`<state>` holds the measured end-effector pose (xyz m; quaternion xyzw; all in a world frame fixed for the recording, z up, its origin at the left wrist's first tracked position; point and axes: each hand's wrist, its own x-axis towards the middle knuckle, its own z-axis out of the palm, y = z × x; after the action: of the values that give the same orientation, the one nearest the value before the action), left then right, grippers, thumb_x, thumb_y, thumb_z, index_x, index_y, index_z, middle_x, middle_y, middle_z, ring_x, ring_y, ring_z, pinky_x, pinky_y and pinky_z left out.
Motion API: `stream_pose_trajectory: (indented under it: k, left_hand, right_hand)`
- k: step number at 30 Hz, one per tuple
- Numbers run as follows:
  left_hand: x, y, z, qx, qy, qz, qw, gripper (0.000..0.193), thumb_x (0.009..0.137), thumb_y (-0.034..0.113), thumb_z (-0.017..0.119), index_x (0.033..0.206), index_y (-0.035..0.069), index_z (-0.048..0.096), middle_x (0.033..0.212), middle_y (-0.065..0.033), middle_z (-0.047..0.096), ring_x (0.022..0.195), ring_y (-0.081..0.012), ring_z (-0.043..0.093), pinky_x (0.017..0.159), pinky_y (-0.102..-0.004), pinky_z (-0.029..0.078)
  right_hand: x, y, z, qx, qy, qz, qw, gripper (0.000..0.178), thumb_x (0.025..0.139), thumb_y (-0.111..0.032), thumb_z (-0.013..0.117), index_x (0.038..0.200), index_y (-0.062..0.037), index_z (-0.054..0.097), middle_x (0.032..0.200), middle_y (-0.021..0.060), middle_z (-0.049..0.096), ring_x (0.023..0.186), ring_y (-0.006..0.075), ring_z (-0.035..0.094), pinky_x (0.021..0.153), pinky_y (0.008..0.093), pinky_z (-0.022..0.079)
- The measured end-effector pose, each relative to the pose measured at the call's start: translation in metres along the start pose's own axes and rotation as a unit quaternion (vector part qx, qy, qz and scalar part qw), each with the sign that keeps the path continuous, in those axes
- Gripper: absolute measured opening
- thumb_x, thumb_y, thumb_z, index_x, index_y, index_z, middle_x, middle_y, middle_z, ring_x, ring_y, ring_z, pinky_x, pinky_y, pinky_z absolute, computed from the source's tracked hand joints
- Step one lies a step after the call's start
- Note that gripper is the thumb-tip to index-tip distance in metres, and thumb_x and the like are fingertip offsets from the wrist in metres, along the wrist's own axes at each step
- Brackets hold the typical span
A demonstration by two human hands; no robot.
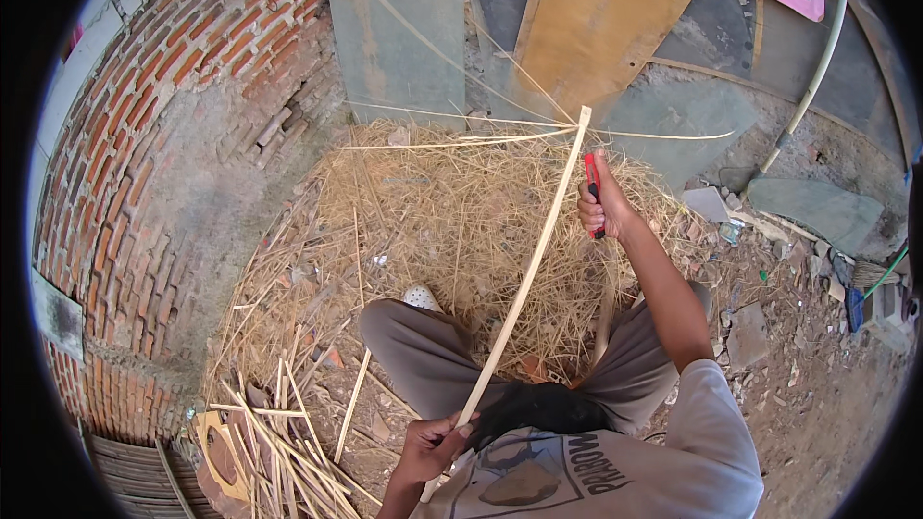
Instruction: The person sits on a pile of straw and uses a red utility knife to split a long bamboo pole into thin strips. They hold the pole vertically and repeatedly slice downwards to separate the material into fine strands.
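Observation:
A long pale strip of split bamboo (525, 290) slants up and away from my lap. Near its lower end my left hand (432, 447) is closed around it. Just right of the strip's far end, my right hand (608, 200) grips a red and black utility knife (592, 194), held upright with the thumb along it. The knife is apart from the strip; whether its blade is out is too small to tell. Several thin slivers (500, 140) fan out from the strip's far tip. A dark cloth (538, 408) lies across my lap.
A heap of straw-like shavings (423, 202) covers the ground ahead. Cut bamboo strips (279, 452) lie in a pile at lower left. A worn brick wall (135, 202) rises on the left. Boards (615, 19) lean at the back, and rubble (769, 327) lies to the right.

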<state>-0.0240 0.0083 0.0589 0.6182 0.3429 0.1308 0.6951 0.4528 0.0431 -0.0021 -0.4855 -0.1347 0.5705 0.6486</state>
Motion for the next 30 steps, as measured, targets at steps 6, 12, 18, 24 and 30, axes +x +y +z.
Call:
stream_pose_trajectory:
  k: [6, 12, 18, 24, 30]
  left_hand:
    - [0.059, 0.008, 0.017, -0.048, 0.108, 0.019, 0.993, 0.024, 0.096, 0.009, 0.057, 0.117, 0.001, 0.065, 0.055, 0.0023, 0.05, 0.042, -0.0027, 0.042, 0.038, -0.0191, 0.03]
    - [0.105, 0.028, 0.036, -0.042, 0.132, 0.075, 0.988, 0.026, 0.096, 0.011, 0.058, 0.119, 0.002, 0.065, 0.056, 0.0027, 0.049, 0.042, -0.002, 0.04, 0.037, -0.0193, 0.03]
    - [0.104, 0.035, 0.047, -0.028, 0.114, 0.053, 0.992, 0.024, 0.096, 0.009, 0.057, 0.117, 0.001, 0.065, 0.056, 0.0038, 0.049, 0.043, -0.0009, 0.04, 0.038, -0.0189, 0.029]
    - [0.102, 0.029, 0.048, -0.014, 0.094, 0.062, 0.993, 0.024, 0.095, 0.006, 0.056, 0.117, 0.0, 0.065, 0.058, 0.0048, 0.051, 0.045, 0.0, 0.041, 0.039, -0.0188, 0.029]
    - [0.097, 0.022, 0.042, 0.028, 0.061, 0.075, 0.995, 0.024, 0.095, 0.004, 0.058, 0.117, -0.001, 0.065, 0.064, 0.0065, 0.051, 0.051, 0.0007, 0.041, 0.043, -0.0191, 0.031]
  right_hand:
    - [-0.038, 0.066, 0.076, -0.547, -0.002, -0.353, 0.759, 0.073, 0.084, -0.075, 0.046, 0.073, -0.0062, 0.069, 0.048, 0.0084, 0.052, 0.044, 0.0245, 0.055, 0.05, 0.0392, 0.048]
    - [-0.065, 0.087, 0.109, -0.665, -0.059, -0.401, 0.627, 0.06, 0.075, -0.068, 0.063, 0.063, -0.0095, 0.063, 0.053, 0.0083, 0.058, 0.049, 0.03, 0.06, 0.049, 0.0397, 0.047]
    - [-0.054, 0.068, 0.093, -0.663, 0.018, -0.406, 0.629, 0.063, 0.073, -0.071, 0.063, 0.061, -0.0094, 0.063, 0.051, 0.009, 0.056, 0.047, 0.0292, 0.059, 0.048, 0.0394, 0.046]
    - [-0.046, 0.068, 0.085, -0.664, 0.046, -0.411, 0.623, 0.069, 0.073, -0.076, 0.059, 0.056, -0.0087, 0.061, 0.046, 0.0084, 0.054, 0.043, 0.0266, 0.058, 0.044, 0.0389, 0.046]
    - [-0.034, 0.058, 0.071, -0.67, 0.073, -0.405, 0.618, 0.066, 0.069, -0.073, 0.065, 0.055, -0.0096, 0.058, 0.047, 0.0065, 0.052, 0.043, 0.0272, 0.056, 0.046, 0.0391, 0.046]
